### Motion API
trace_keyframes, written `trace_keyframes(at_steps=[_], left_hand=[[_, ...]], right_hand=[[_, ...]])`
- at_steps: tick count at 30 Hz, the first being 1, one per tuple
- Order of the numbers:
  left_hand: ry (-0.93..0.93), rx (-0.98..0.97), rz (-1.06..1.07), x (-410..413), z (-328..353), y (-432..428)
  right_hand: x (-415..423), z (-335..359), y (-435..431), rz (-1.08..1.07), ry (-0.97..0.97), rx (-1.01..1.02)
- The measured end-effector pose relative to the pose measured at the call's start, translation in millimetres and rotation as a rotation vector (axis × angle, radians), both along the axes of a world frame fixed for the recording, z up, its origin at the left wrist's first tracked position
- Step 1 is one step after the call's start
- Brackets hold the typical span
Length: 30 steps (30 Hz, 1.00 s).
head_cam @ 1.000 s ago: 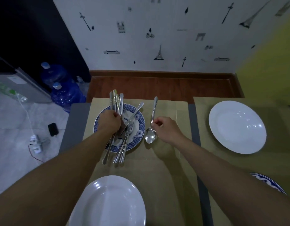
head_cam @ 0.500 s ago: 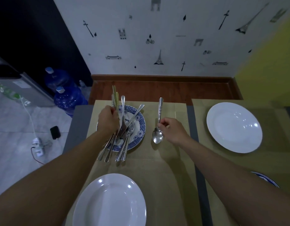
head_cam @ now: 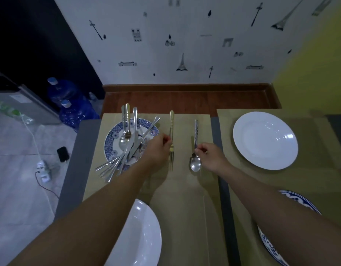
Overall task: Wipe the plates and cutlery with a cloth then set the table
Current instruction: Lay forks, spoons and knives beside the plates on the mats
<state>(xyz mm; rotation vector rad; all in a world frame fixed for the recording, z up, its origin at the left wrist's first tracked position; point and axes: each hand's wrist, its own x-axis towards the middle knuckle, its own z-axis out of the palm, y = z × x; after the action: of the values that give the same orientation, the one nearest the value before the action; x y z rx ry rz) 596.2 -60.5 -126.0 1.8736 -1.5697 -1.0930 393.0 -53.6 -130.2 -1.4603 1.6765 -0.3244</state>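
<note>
On mat [head_cam: 185, 191]: fork [head_cam: 171, 121] mid-shaft in left grip [head_cam: 156, 150]; spoon [head_cam: 195, 165] in right grip [head_cam: 210, 155].

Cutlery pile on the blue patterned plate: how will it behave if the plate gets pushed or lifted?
Likely to slide and clatter: the cutlery lies loose and crisscrossed, smooth metal on a glazed plate. Several ends overhang the near-left rim, so tilting that way would probably spill them. The load is probably heavy for its size, and the pieces look stiff.

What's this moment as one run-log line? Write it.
left hand pinches fork | right hand pinches spoon | both parallel, apart | other cutlery piled on patterned plate
</note>
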Motion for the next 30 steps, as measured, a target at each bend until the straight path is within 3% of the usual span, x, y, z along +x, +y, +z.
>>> trace_keyframes(at_steps=[11, 18, 23, 30], left_hand=[[-0.079, 0.145, -0.091, -51, -40, 9], [-0.230, 0.063, -0.137, -60, -36, 13], [-0.257, -0.081, -0.312, -52, -38, 17], [-0.424, -0.034, -0.558, -45, -35, 13]], right_hand=[[-30, -29, 7, -0.032, 0.037, 0.040], [-31, -31, 11, -0.085, 0.003, 0.016], [-38, -26, 14, 0.099, 0.092, -0.063], [-44, -30, 14, 0.468, 0.239, -0.048]])
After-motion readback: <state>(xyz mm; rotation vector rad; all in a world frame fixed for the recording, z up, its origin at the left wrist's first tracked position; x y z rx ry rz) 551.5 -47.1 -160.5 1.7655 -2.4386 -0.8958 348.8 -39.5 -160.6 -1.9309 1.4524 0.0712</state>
